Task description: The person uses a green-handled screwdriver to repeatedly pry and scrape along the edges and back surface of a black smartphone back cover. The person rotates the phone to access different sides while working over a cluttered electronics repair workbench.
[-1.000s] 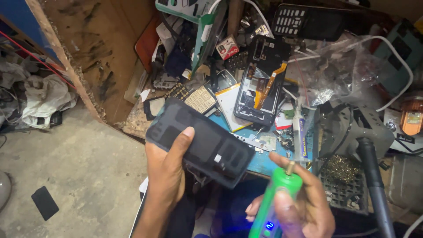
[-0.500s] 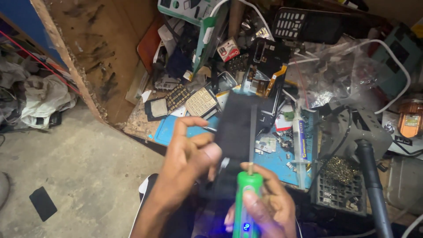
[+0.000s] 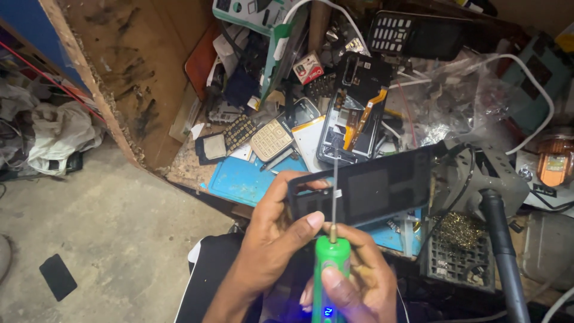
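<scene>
Currently: left hand [image 3: 272,239] pinches black panel [image 3: 371,188], long axis three-to-nine. Right hand [image 3: 353,287] grips green screwdriver [image 3: 330,269], bit at twelve, crossing panel.

Bare blue mat [image 3: 239,179] left of the black panel [image 3: 382,188]; clutter beyond, soldering stand [image 3: 472,239] right.

Phone back cover [image 3: 373,188] in the left hand [image 3: 275,239]: black, glossy, w/ a darker matte square in the middle. Screwdriver [image 3: 330,263] in the right hand [image 3: 353,287]: bright green body, silver shaft, blue lit display low down. Work mat [image 3: 245,179]: blue, scuffed. Opened phone [image 3: 353,113]: black frame, orange flex strip. Keypad [image 3: 270,139]: beige keys. Brass wool [image 3: 460,230]: gold, in a black holder. Floor [image 3: 89,239]: grey.
</scene>
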